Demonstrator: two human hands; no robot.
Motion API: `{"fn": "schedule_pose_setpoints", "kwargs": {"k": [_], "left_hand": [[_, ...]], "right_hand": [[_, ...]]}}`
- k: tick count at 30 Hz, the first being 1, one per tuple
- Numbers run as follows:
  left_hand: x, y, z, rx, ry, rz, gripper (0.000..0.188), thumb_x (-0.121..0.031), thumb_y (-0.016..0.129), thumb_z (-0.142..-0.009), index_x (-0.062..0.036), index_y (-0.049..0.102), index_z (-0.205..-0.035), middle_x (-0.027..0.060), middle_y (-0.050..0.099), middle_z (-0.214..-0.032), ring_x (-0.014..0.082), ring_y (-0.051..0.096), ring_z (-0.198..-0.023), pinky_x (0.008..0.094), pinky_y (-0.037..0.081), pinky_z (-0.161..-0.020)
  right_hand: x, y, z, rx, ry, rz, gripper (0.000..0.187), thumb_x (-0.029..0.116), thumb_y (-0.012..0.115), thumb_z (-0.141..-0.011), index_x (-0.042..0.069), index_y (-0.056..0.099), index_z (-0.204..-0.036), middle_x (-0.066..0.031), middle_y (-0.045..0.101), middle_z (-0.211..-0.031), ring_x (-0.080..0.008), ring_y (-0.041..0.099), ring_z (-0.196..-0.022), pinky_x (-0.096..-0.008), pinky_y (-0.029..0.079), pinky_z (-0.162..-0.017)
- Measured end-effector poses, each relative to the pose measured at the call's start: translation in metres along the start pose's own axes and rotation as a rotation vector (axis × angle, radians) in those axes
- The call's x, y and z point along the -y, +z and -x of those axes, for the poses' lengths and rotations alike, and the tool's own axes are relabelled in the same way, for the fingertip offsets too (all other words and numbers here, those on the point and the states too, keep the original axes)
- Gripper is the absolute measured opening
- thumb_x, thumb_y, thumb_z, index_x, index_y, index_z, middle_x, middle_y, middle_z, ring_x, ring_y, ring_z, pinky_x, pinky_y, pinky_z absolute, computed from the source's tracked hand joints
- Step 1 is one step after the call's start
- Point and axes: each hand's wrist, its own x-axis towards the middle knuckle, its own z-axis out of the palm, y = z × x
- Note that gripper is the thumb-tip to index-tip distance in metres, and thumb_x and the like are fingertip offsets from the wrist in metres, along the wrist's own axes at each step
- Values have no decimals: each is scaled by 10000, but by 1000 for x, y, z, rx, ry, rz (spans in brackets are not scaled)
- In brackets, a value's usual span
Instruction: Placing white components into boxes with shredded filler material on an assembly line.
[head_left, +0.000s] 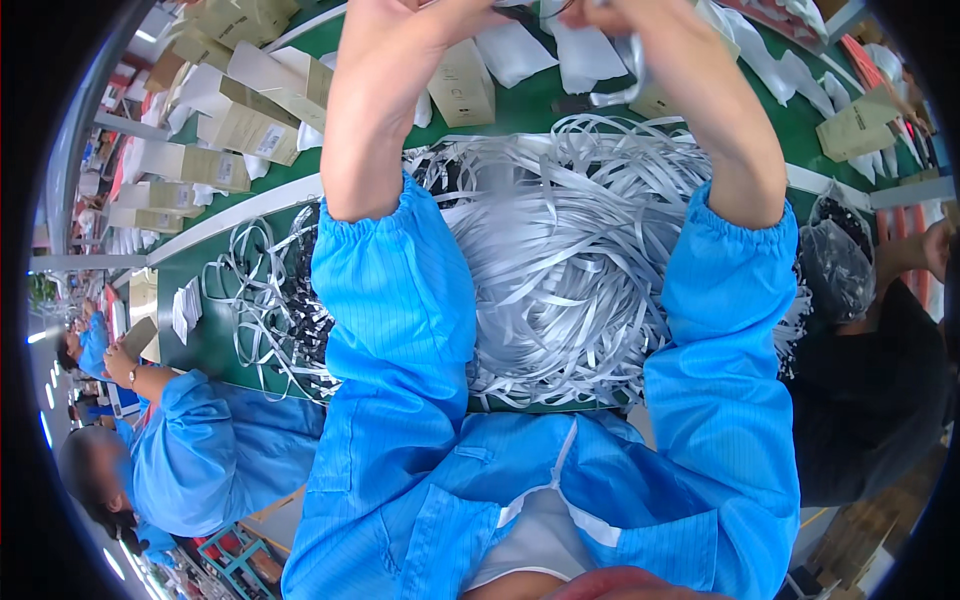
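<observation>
The left hand (pixel 428 18) and right hand (pixel 632 14) are cut off, so I can't tell how open the fingers are or what they hold, but a gray strap (pixel 613 98) hangs by the right, past a strap pile (pixel 570 270) blue sleeves (pixel 400 290) partly hide, near boxes (pixel 463 88) and white pouches (pixel 515 52).

Left hand (pixel 425 20): at upper edge, partly cut off
Right hand (pixel 625 14): near it, grey strap (pixel 637 70) hanging below
Strap heap (pixel 570 260): between blue sleeves (pixel 395 270)
Cartons (pixel 463 88): beyond, on green surface (pixel 520 105)
Co-worker (pixel 215 450): at left
</observation>
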Motion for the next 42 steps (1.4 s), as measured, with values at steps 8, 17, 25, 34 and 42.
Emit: {"fn": "schedule_pose_setpoints", "kwargs": {"k": [8,17,25,34,42], "left_hand": [[20,20,5,179,15,-152,466,-228,730,-969,24,510,-1294,148,706,-1044,221,696,-975,329,549,-839],[-31,27,45,108,160,-1033,892,-234,842,-846,37,325,-1520,278,502,-1426,382,476,-1369,420,392,-1135],[-28,20,40,98,230,-913,1101,-202,898,-765,53,192,-1571,290,380,-1537,383,359,-1471,417,313,-1209],[38,6,-1,0,550,-120,1363,-50,935,-668,22,-41,-1617,316,430,-1516,405,476,-1392,411,401,-1166],[10,40,9,-66,208,-692,1398,40,888,-675,-134,-107,-1642,285,645,-1288,414,688,-1104,416,589,-889]], "right_hand": [[-53,18,-39,89,-304,-1157,386,427,562,-1044,71,599,-900,-31,588,-810,-119,531,-678,-250,428,-625],[-12,28,-9,125,74,-1124,305,334,593,-1019,139,487,-809,24,401,-611,-69,225,-393,-265,162,-375],[-11,11,-8,-104,-116,-960,340,393,546,-1049,130,514,-836,39,358,-597,-56,220,-413,-252,157,-390],[2,-3,-6,-462,-347,-944,416,468,462,-1104,111,550,-909,61,314,-604,-48,172,-437,-244,134,-407],[-6,-10,-3,78,-472,-1667,475,508,411,-1115,88,555,-948,53,297,-627,-46,215,-475,-242,160,-448]]}}
